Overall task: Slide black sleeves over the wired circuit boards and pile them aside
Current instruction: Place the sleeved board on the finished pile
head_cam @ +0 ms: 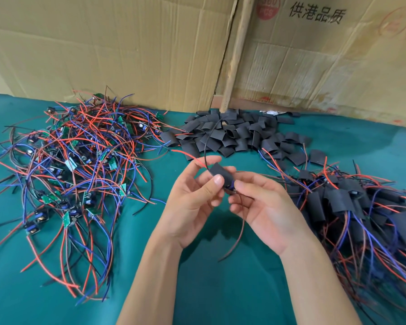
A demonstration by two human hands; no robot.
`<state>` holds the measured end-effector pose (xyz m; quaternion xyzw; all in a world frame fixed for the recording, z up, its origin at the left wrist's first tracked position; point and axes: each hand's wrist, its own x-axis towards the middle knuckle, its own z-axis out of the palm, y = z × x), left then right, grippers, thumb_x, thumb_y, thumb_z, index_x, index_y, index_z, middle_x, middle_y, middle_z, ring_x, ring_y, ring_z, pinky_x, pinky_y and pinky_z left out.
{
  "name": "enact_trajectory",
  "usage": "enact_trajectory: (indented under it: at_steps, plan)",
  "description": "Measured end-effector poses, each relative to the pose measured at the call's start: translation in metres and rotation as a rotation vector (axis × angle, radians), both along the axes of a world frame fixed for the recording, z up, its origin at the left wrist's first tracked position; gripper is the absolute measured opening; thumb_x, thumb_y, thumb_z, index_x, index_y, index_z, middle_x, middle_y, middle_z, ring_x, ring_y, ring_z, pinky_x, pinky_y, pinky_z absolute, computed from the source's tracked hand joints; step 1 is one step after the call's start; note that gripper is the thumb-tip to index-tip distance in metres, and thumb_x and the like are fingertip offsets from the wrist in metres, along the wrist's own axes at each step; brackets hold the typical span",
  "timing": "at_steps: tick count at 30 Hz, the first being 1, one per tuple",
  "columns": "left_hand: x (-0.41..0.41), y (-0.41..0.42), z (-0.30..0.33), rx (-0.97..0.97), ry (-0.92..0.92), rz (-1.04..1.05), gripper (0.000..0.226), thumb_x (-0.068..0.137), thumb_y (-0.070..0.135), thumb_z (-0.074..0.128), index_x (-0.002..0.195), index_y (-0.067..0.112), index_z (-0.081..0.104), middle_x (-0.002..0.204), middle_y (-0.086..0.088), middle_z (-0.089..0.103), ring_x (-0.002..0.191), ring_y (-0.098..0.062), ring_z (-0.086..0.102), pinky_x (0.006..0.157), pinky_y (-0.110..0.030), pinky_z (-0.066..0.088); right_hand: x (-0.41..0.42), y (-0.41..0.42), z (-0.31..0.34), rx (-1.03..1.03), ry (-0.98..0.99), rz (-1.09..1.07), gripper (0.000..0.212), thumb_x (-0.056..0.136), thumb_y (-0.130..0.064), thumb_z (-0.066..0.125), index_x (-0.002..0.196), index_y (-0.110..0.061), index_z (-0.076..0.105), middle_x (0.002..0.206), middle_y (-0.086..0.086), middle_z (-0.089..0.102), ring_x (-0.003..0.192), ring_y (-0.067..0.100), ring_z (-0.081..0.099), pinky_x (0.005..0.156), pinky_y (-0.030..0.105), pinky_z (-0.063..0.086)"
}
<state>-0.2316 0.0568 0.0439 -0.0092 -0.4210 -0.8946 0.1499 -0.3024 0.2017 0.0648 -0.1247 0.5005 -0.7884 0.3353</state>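
Both forearms come in from the near edge, and the left hand (192, 198) pinches a black sleeve (218, 172) between thumb and fingers, held up over the middle of the green counter (220, 289). The right hand (265, 207) pinches the circuit board (231, 186), whose blue end pokes out of the sleeve's near mouth. Looks maybe two thirds on. I'd keep the wires straight, push the board and not the leads, and stop once it's covered. Bare boards (75, 158) sit left, spare sleeves (232, 134) far, finished pile (352, 207) right.
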Motion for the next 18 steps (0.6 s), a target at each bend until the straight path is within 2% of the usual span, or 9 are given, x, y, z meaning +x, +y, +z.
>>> enact_trajectory:
  at_steps: [7, 10, 15, 18]
  plan:
    - [0.0003, 0.0031, 0.0019, -0.004, -0.043, 0.006, 0.024, 0.085, 0.008, 0.066, 0.108, 0.016, 0.061, 0.110, -0.013, 0.075, 0.065, -0.009, 0.059, 0.060, -0.017, 0.047, 0.0014, -0.0020, -0.0003, -0.033, -0.011, -0.043, 0.020, 0.076, -0.008, 0.074, 0.095, -0.005, 0.074, 0.088, 0.012, 0.072, 0.066, 0.016, 0.066, 0.060, 0.023, 0.056]
    - [0.0001, 0.0029, 0.0019, -0.036, -0.076, 0.011, 0.023, 0.085, 0.010, 0.068, 0.105, 0.019, 0.062, 0.113, -0.012, 0.075, 0.069, -0.009, 0.059, 0.062, -0.017, 0.046, 0.0040, -0.0045, 0.0008, -0.033, -0.027, -0.068, 0.009, 0.072, -0.010, 0.078, 0.080, -0.014, 0.077, 0.083, 0.007, 0.071, 0.064, 0.014, 0.065, 0.059, 0.022, 0.055]
    - [-0.0009, 0.0044, 0.0010, -0.059, -0.085, -0.008, 0.025, 0.085, 0.011, 0.070, 0.108, 0.018, 0.064, 0.113, -0.011, 0.075, 0.078, -0.010, 0.065, 0.065, -0.020, 0.045, 0.0071, -0.0084, 0.0009, -0.073, -0.036, -0.070, 0.012, 0.072, -0.010, 0.078, 0.071, -0.019, 0.071, 0.091, -0.001, 0.073, 0.060, 0.011, 0.062, 0.055, 0.020, 0.051]
    - [-0.0037, 0.0069, -0.0022, -0.101, -0.092, -0.004, 0.027, 0.084, 0.011, 0.071, 0.111, 0.015, 0.067, 0.115, -0.010, 0.072, 0.090, -0.020, 0.062, 0.073, -0.030, 0.045, 0.0079, -0.0062, 0.0018, -0.036, 0.009, -0.062, 0.015, 0.074, -0.014, 0.079, 0.070, -0.018, 0.065, 0.084, 0.003, 0.070, 0.064, 0.014, 0.062, 0.057, 0.022, 0.051]
